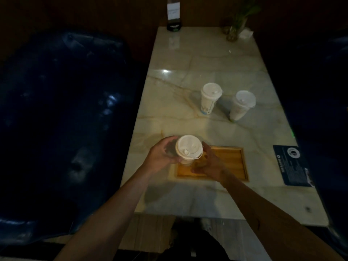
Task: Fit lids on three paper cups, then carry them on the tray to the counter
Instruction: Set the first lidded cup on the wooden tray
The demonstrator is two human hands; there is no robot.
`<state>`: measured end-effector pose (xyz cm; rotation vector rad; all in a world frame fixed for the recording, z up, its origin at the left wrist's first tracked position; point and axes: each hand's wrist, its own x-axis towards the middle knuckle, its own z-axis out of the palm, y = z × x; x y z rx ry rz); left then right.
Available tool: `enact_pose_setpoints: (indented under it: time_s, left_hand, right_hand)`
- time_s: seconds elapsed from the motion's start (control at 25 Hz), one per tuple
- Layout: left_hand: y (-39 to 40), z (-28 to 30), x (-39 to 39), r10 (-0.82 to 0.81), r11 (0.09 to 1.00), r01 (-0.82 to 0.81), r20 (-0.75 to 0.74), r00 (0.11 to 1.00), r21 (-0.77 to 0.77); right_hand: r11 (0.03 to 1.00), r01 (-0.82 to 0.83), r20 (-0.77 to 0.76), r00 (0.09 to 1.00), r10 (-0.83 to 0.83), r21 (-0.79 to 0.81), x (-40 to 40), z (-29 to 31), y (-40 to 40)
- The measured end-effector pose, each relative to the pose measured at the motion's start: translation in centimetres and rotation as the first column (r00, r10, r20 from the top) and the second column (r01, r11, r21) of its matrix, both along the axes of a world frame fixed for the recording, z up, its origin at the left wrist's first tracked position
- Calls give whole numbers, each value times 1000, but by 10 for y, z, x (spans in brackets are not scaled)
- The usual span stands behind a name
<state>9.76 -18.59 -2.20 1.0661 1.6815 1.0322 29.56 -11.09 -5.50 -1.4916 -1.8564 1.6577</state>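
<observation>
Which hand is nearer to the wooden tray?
Right. The right hand is over the wooden tray, beside the lidded cup; the left hand is past its left edge.

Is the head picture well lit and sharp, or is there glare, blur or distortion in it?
Head view: dim overall; bright glare spot on the marble table; the seats beside it are nearly black; the hands, left hand and right hand, around the lidded cup look soft; wide-angle lens makes the table edges converge.
</observation>
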Motion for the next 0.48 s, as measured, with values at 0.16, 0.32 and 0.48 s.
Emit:
enact_pose_setpoints:
  time_s: [0.16,0.32,0.48]
  left_hand:
    - [-1,12,-4,-28,998,32,63,998,-55]
    - [18,37,-16,-119,981,121,19,993,-153]
    - [51,69,-28,-313,931,249,-232,921,-268]
  right_hand:
    - [987,-132,339,928,157,-96,29,19,3]
    - [959,-233,508,813,285,-165,50,50,14]
    - [915,-399,709,631,315,-51,63,69,40]
